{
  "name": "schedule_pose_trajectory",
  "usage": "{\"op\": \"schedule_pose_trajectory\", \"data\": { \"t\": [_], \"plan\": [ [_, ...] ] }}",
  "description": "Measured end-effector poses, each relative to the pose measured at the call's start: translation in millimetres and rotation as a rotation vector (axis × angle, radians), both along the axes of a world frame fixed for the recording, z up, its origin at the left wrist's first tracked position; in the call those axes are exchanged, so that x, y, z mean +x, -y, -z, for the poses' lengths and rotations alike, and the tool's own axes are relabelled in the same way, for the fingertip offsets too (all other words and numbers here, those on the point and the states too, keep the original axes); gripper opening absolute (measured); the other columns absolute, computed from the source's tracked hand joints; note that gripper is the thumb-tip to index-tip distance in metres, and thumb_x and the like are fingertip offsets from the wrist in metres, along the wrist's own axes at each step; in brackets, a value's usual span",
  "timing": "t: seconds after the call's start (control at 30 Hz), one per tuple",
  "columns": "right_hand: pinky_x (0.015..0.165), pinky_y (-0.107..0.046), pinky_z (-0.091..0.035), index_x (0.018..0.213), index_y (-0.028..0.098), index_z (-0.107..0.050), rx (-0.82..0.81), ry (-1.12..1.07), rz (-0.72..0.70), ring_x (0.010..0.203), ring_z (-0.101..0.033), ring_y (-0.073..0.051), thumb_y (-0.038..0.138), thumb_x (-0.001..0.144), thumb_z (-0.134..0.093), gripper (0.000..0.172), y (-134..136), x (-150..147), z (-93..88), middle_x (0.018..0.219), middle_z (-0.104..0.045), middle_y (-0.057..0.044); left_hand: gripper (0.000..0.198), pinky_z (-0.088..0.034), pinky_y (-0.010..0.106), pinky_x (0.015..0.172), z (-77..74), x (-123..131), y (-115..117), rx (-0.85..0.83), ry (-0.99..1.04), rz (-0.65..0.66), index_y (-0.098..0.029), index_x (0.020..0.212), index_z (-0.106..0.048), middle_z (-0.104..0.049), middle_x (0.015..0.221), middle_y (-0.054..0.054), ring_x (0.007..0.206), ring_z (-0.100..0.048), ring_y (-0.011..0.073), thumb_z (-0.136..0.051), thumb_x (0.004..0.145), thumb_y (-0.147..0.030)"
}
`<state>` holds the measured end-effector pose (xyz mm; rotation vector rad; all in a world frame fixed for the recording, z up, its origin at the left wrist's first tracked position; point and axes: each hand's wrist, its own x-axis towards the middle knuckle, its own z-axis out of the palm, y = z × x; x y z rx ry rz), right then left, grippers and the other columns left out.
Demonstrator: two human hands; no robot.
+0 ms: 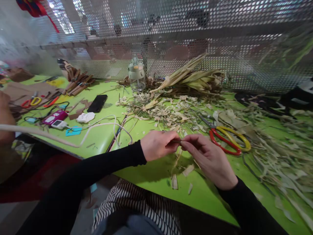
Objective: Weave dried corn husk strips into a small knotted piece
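My left hand (pixel 157 144) and my right hand (pixel 207 160) meet over the green table (pixel 151 176), both in black sleeves. Their fingertips pinch the same thin dried leaf strip (pixel 178 153), which hangs down between them toward the table. Both hands are closed on it. Red and yellow scissors (pixel 228 140) lie just right of my right hand. Small cut husk pieces (pixel 174 181) lie on the table below my hands.
A pile of dried leaves (pixel 193 80) and scraps (pixel 171 111) covers the far middle and right. A water bottle (pixel 137 76), a black phone (pixel 97 103), a white cord (pixel 97 129), small scissors (pixel 30 101) and a pink device (pixel 55 117) sit left. Perforated metal screen (pixel 171 39) behind.
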<state>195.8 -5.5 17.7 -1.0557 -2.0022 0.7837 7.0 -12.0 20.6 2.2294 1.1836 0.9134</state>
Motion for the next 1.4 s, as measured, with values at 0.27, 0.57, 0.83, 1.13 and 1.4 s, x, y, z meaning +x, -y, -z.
{"op": "schedule_pose_trajectory", "data": {
  "t": [0.27, 0.57, 0.83, 1.13, 1.4],
  "plan": [
    [0.063, -0.031, -0.050, 0.090, 0.025, -0.065, 0.282, 0.159, 0.013, 0.068, -0.064, -0.017, 0.032, 0.085, -0.060, 0.010, 0, 0, 1.2, 0.081, -0.070, -0.002, 0.026, -0.049, 0.021, 0.055, 2.5, -5, -8, -0.584, 0.442, 0.137, -0.011, 0.085, -0.057, -0.065, 0.068, 0.003, 0.056, -0.059, 0.0084, -0.061, 0.081, -0.036],
    [0.054, -0.022, -0.050, 0.087, 0.020, -0.066, 0.164, -0.200, 0.276, 0.060, -0.060, -0.009, 0.024, 0.078, -0.068, 0.010, -13, 18, -3.4, 0.074, -0.066, 0.002, 0.015, -0.047, 0.019, 0.056, -34.2, -21, 23, -0.179, -0.011, 0.024, -0.016, 0.086, -0.064, -0.068, 0.073, 0.000, 0.057, -0.060, 0.0083, -0.055, 0.084, -0.028],
    [0.049, -0.026, -0.051, 0.075, 0.017, -0.062, 0.380, -0.781, 0.555, 0.047, -0.056, -0.009, 0.019, 0.066, -0.071, 0.013, -30, 33, -21.2, 0.059, -0.062, 0.003, 0.017, -0.048, 0.018, 0.050, -47.3, -40, 38, -0.173, -0.006, -0.099, -0.018, 0.083, -0.066, -0.069, 0.067, 0.000, 0.054, -0.061, 0.0098, -0.057, 0.083, -0.032],
    [0.050, -0.024, -0.051, 0.077, 0.016, -0.064, 0.323, -0.787, 0.509, 0.048, -0.057, -0.008, 0.019, 0.066, -0.073, 0.014, -31, 31, -19.7, 0.063, -0.064, 0.001, 0.016, -0.054, 0.019, 0.053, -61.8, -53, 39, -0.103, 0.145, -0.232, -0.018, 0.087, -0.065, -0.069, 0.067, 0.002, 0.058, -0.067, 0.0125, -0.059, 0.083, -0.031],
    [0.043, -0.023, -0.049, 0.073, 0.014, -0.069, 0.390, -0.854, 0.507, 0.045, -0.059, -0.010, 0.014, 0.062, -0.076, 0.013, -39, 29, -13.7, 0.058, -0.066, -0.001, 0.019, -0.050, 0.024, 0.066, -50.0, -82, 21, 0.254, -0.253, -0.465, -0.018, 0.092, -0.066, -0.071, 0.080, 0.003, 0.067, -0.064, 0.0135, -0.054, 0.085, -0.030]
  ]
}}
